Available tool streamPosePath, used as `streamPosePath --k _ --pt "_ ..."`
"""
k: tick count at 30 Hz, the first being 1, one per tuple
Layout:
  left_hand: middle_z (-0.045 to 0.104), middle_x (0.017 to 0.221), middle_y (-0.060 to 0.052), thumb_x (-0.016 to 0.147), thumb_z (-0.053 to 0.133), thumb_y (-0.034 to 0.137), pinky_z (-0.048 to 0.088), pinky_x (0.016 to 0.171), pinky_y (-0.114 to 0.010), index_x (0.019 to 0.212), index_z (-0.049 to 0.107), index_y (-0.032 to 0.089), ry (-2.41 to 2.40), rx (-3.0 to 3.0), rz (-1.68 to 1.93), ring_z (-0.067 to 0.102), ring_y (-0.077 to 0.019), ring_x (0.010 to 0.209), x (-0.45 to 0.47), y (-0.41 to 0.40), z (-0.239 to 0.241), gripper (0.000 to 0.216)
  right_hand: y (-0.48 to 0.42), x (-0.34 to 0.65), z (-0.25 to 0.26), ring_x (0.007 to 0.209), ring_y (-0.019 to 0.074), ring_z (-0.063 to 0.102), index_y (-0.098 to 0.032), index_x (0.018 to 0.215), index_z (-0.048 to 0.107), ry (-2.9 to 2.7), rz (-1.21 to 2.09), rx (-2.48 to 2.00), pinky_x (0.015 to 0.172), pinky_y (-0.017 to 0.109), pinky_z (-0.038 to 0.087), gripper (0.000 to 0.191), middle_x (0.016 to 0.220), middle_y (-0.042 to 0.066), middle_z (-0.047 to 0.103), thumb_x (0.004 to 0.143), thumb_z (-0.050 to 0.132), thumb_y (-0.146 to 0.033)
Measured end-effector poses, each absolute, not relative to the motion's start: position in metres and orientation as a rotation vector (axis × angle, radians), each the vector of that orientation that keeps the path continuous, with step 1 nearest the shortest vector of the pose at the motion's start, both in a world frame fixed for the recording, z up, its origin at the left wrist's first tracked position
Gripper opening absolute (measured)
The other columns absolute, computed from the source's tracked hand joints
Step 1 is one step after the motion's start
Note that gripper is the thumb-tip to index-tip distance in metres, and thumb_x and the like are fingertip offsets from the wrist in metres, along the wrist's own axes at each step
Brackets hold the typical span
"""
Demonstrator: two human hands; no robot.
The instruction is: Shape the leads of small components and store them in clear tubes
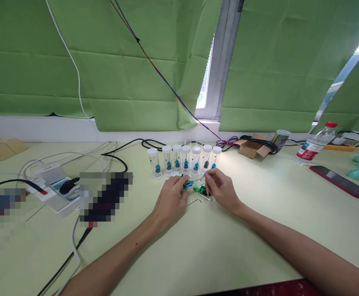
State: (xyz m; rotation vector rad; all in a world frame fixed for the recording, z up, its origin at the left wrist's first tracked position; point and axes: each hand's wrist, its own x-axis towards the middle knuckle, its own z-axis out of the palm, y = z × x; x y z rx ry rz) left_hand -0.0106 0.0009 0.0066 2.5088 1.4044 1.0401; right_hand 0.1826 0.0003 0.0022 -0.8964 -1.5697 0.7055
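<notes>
My left hand (171, 197) rests on the pale green table (198, 246), fingers pinched on a small blue part (187, 184). My right hand (221, 187) is beside it, fingers pinched on a thin wire or pin that reaches toward the blue part. A small green part (199, 189) lies on the table between both hands. A thin metal hex key (194, 201) lies just in front of them. Behind the hands stands a row of several clear plastic tubes (185, 160) with white caps, most holding blue parts.
A white power strip (54, 187) with plugs and cables sits at the left. A small cardboard box (251, 148), a cup (280, 139), a water bottle (316, 144) and a dark red phone (341, 181) lie at the right. Green blinds hang behind.
</notes>
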Motion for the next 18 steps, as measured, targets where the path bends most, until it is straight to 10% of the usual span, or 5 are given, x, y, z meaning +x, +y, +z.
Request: streamPosePath --k 18 --pt "0.063 0.097 -0.006 0.078 0.047 0.005 0.049 0.081 -0.036 0.119 0.059 0.020 1.418 2.478 1.032 0.058 -0.0219 0.092 -0.0098 -0.0004 0.0082 0.045 0.0027 0.1832 -0.0005 0.049 0.0083 0.051 -0.021 0.102 0.049 -1.537 0.751 -0.855 0.045 0.022 0.041 0.018 0.070 -0.003 0.051 0.098 0.043 -0.038"
